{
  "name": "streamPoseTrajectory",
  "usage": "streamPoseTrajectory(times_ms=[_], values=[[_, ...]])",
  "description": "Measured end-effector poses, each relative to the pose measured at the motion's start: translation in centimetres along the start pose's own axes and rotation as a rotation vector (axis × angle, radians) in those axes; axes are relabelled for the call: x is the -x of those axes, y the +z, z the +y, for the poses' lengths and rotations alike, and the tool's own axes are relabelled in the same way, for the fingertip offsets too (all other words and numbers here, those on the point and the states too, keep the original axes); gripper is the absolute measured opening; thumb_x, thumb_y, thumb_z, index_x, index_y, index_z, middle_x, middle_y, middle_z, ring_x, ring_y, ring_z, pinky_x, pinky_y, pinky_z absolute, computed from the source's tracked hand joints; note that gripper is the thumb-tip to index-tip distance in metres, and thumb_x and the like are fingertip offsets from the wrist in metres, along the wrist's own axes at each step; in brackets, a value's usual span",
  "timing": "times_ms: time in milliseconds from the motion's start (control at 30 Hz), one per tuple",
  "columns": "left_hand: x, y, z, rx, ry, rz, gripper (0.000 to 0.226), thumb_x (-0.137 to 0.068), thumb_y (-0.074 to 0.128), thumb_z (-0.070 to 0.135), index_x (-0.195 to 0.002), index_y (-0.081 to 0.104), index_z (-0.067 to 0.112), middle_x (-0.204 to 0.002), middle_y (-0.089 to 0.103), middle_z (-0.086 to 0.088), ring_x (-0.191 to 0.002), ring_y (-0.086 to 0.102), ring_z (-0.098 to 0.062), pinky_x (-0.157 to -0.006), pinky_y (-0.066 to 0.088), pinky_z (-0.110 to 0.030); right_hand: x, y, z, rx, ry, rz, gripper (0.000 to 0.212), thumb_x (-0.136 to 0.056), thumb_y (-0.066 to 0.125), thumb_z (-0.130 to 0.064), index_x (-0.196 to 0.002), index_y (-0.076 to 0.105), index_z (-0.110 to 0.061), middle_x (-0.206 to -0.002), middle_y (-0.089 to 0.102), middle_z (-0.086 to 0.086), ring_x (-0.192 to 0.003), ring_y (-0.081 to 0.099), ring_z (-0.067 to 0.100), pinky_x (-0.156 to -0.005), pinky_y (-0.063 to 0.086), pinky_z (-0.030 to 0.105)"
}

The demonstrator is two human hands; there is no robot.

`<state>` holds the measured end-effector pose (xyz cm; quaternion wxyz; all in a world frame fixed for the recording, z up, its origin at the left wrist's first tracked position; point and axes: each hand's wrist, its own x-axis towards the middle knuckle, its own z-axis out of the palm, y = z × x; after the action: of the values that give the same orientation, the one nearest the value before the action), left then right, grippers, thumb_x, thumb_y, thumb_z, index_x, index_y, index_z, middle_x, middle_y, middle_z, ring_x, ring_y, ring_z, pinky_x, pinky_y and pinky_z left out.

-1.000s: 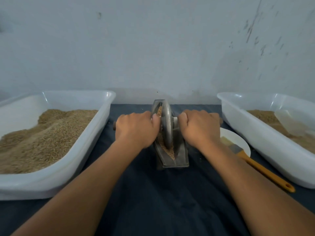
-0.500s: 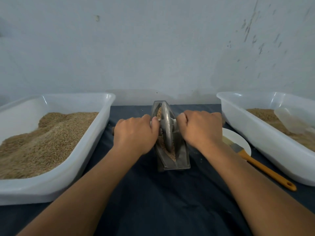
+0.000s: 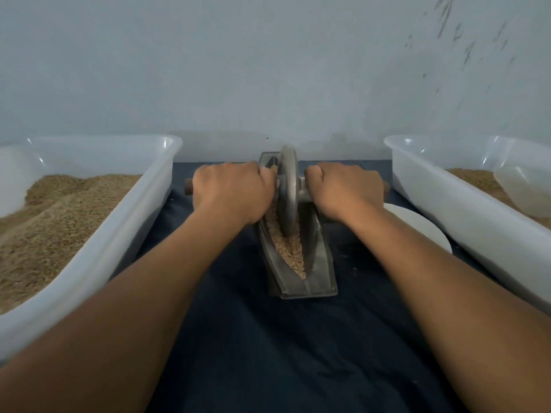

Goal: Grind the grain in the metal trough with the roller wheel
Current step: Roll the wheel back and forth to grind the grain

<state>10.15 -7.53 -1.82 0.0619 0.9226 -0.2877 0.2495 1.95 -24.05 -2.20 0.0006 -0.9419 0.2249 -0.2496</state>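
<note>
A: Where does the metal trough (image 3: 319, 281) sit?

B: It sits midway across the dark cloth (image 3: 268, 353), toward the far edge by the wall (image 3: 268, 70), its narrow length running from far edge to near edge. Grain (image 3: 290, 251) lies along its channel.

A: And the roller wheel (image 3: 287, 189)?

B: The wheel stands upright in the channel, in the far half of the trough, its rim down in the grain.

A: How does the person hold it?

B: The left hand (image 3: 232, 192) is curled tight round the axle handle left of the wheel, whose wooden end (image 3: 188, 186) pokes out past the knuckles. The right hand (image 3: 346, 189) is wrapped round the handle on the right side, with a short bare stretch of axle (image 3: 304, 192) showing between fist and wheel. Both fists lie close against the wheel.

A: What else lies on the cloth?

B: A white tub (image 3: 125, 216) heaped with grain fills the left edge. A second white tub (image 3: 447, 201) at the right edge holds grain and a clear scoop (image 3: 524, 189). A white plate (image 3: 423, 231) lies between the trough and the right tub, partly under the right forearm
</note>
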Motion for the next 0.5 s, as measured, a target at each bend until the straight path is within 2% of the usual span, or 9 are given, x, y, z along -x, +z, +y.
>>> streamPoseTrajectory(times_ms=[133,233,367,500], values=[[-1.4,0.8,-0.2,0.008,-0.023,-0.035,0.040,-0.097,0.015,0.043,-0.080,0.045,0.024,-0.067,0.042,-0.003,-0.058,0.039,-0.021,-0.060,0.030,-0.036,-1.9,0.3,0.1,-0.014,-0.011,-0.046,0.048,-0.095,0.018,-0.045,-0.070,0.054,-0.023,-0.069,0.052,0.001,-0.062,0.045,0.020,-0.064,0.031,0.037],[-2.6,1.2,-0.2,0.039,-0.038,-0.043,0.041,-0.097,0.015,0.044,-0.087,0.050,0.024,-0.076,0.048,-0.004,-0.070,0.048,-0.026,-0.065,0.033,-0.038,-3.4,0.5,0.3,-0.050,-0.013,-0.091,0.049,-0.094,0.021,-0.049,-0.075,0.058,-0.023,-0.074,0.054,0.001,-0.064,0.046,0.019,-0.057,0.027,0.031],[-3.9,1.3,-0.2,0.022,-0.017,-0.033,0.036,-0.096,0.017,0.042,-0.089,0.048,0.027,-0.087,0.051,-0.006,-0.078,0.046,-0.028,-0.067,0.035,-0.040,-5.0,0.7,0.5,-0.070,0.035,-0.201,0.052,-0.094,0.022,-0.054,-0.089,0.063,-0.023,-0.080,0.054,0.002,-0.068,0.047,0.020,-0.057,0.028,0.032],[-4.9,1.6,-0.7,0.075,-0.067,-0.103,0.041,-0.096,0.015,0.045,-0.093,0.051,0.025,-0.092,0.052,-0.008,-0.081,0.047,-0.029,-0.071,0.033,-0.041,-6.0,0.8,-0.1,-0.033,0.046,-0.170,0.054,-0.090,0.022,-0.057,-0.090,0.063,-0.021,-0.079,0.055,0.002,-0.068,0.049,0.021,-0.056,0.026,0.031]])
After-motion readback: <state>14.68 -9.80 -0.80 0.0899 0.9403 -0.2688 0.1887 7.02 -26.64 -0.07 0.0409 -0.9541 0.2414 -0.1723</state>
